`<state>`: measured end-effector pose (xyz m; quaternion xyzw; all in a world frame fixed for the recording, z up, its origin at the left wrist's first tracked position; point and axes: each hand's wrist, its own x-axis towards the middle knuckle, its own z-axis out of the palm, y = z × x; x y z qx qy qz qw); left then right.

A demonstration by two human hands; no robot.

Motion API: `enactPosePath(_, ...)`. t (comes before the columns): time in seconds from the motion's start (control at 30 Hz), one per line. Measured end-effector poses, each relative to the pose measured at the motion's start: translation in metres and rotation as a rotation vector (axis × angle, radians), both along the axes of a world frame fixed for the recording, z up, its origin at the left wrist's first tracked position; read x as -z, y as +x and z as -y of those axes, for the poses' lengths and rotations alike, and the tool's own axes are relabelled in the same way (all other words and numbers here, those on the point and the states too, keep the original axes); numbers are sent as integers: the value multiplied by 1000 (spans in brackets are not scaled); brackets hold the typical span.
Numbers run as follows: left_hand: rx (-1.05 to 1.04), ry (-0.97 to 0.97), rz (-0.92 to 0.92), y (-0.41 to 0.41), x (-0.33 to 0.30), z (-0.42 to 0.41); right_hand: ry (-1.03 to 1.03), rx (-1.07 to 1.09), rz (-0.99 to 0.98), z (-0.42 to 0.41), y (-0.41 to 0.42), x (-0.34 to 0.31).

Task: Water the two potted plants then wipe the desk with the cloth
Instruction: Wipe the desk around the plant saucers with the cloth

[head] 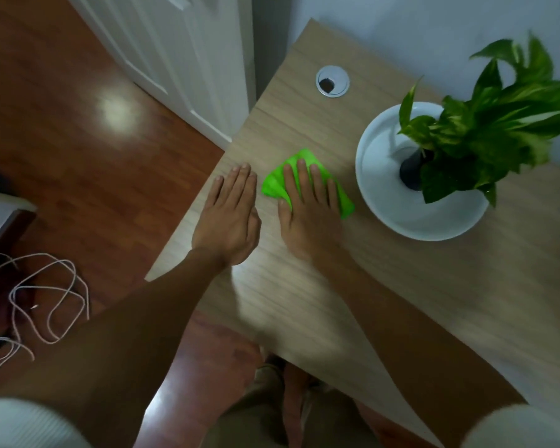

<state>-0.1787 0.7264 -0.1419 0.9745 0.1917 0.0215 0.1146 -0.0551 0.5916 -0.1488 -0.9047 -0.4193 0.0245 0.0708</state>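
Both hands flat: right hand [307,208] presses cloth [280,179], long axis diagonal; left hand [228,218] on desk [401,286].

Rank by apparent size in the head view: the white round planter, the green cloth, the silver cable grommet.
1. White round planter, clearly largest.
2. Bright green cloth, partly hidden under the right hand, so its full extent is unsure.
3. Silver cable grommet, smallest, though farthest from the camera.
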Motion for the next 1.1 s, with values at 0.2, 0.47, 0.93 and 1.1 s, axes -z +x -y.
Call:
enactPosePath(0.2, -2, -12, -6, 0, 4, 0, -25, 295, -126, -114, 98, -13)
enactPosePath(0.47, -200, -9, 34, -6, 1, 8, -57, -230, -48, -47, 25, -15)
enactPosePath(0.93, -194, -69, -35, -83, 8, 44, -87, -196, -108, -78, 17, -21)
enactPosePath(1.1, -191, -59, -15, -84, 7, 45, -24, -379, -21, 68, -48, -14)
